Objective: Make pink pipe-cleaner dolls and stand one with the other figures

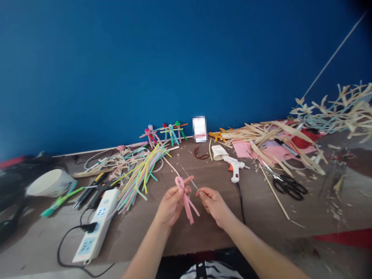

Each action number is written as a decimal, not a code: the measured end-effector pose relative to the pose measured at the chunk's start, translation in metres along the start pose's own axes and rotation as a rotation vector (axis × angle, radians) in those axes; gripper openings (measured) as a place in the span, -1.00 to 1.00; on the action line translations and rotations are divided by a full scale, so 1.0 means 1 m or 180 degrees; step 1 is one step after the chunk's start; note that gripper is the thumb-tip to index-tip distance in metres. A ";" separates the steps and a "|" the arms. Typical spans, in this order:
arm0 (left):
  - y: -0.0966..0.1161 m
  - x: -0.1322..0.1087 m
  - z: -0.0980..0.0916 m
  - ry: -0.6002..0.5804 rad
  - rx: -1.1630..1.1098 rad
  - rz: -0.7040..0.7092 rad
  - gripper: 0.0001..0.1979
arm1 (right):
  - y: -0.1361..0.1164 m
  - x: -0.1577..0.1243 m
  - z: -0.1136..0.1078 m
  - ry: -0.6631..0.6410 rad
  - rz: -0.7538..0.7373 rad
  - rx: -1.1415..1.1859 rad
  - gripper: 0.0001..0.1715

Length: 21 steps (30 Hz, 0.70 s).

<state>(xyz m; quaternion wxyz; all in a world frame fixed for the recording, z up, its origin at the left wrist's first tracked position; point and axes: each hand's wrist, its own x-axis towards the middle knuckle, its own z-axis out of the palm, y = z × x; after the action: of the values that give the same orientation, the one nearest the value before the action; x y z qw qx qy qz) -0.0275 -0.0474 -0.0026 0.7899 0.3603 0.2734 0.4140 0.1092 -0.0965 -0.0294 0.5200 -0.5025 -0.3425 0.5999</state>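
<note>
Near the table's front centre, my left hand is closed on a pink pipe cleaner, bent into a loop at the top with its ends hanging down. One finger of this hand points to the right. Just to the right, my right hand pinches the lower end of a thin pale stick or wire, which slants up and to the left past the pink loop. The two hands are a small gap apart.
Left are a white power strip, a white bowl and loose colored pipe cleaners. Small pipe-cleaner figures stand by the blue wall. Right are a white glue gun, black scissors and piled pale strips.
</note>
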 end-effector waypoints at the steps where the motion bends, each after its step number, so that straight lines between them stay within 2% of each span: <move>1: 0.000 0.001 -0.001 0.0011 0.0047 0.0018 -0.90 | 0.002 -0.001 0.000 0.0042 -0.0089 -0.0207 -0.77; 6: -0.003 0.006 -0.009 0.0247 0.0310 0.0053 -0.89 | 0.001 -0.006 -0.001 0.0137 -0.0600 -0.0983 -0.78; 9: -0.006 0.008 -0.012 0.0482 0.0338 0.0148 -0.86 | -0.002 -0.009 0.000 0.0074 -0.0736 -0.1043 -0.77; 15: 0.001 0.012 -0.019 0.0886 0.0256 0.0287 -0.81 | -0.003 -0.011 -0.017 -0.0816 0.0431 0.0159 -0.67; 17: 0.005 0.012 -0.024 0.0962 0.0266 0.0295 -0.80 | -0.003 -0.011 -0.026 -0.0977 0.0570 0.0314 -0.69; 21: 0.009 0.012 -0.030 0.1099 0.0307 0.0352 -0.78 | -0.003 -0.012 -0.038 -0.0955 0.0604 0.0332 -0.66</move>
<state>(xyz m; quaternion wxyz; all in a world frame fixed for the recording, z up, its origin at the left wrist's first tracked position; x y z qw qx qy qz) -0.0474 -0.0236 -0.0152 0.6891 0.3359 0.4043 0.4989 0.1462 -0.1119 -0.0337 0.4295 -0.4097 -0.3357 0.7314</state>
